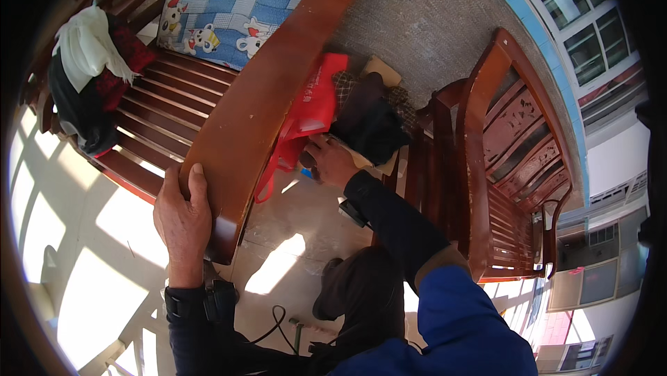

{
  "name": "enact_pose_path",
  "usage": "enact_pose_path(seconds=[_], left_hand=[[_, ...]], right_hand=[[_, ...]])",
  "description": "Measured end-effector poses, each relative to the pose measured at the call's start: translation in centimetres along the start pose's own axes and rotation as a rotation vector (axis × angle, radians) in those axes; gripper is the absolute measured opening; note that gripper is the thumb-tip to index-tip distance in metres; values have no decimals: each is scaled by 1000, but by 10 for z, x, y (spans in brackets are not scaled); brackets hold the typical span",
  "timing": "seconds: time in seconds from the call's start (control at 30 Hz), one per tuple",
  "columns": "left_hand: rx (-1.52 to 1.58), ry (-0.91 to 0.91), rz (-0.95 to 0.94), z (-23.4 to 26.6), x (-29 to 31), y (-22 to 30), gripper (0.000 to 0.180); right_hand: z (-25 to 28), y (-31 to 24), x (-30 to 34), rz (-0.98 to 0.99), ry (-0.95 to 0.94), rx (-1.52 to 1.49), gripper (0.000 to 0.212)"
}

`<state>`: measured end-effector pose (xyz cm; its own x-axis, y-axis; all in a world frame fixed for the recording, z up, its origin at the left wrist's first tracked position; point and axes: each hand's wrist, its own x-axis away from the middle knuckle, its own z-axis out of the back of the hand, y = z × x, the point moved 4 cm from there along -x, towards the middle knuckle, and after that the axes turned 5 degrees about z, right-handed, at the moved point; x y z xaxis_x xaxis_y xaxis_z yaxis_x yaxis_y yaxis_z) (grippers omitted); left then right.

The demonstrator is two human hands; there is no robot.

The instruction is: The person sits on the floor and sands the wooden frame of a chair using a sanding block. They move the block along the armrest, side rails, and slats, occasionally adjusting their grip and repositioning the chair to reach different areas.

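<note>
Snags could tear our red fabric bag (316,102) if it rubs the adjacent edge of the brown wooden armrest (257,98) our left hand (183,213) clasps, our right hand (335,162) holding something unclear or nothing.

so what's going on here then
A person's left hand holds the edge of a broad wooden armrest, thumb on top. The right hand reaches low beside a red bag and dark cloth; what its fingertips touch is unclear. On the slatted bench are a blue cartoon-print cushion and a fringed white scarf.
</note>
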<state>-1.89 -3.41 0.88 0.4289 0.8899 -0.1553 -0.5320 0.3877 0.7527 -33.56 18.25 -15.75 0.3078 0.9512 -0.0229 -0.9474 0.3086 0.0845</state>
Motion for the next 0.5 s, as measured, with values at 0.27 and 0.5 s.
enact_pose_path(seconds=[0.27,0.5], left_hand=[[71,-28,40,-10,-2,-2,44],[75,-30,6,-5,-3,2,42]], right_hand=[[-5,62,20,-132,-40,-75,58],[-3,82,43,-109,-24,-92,63]])
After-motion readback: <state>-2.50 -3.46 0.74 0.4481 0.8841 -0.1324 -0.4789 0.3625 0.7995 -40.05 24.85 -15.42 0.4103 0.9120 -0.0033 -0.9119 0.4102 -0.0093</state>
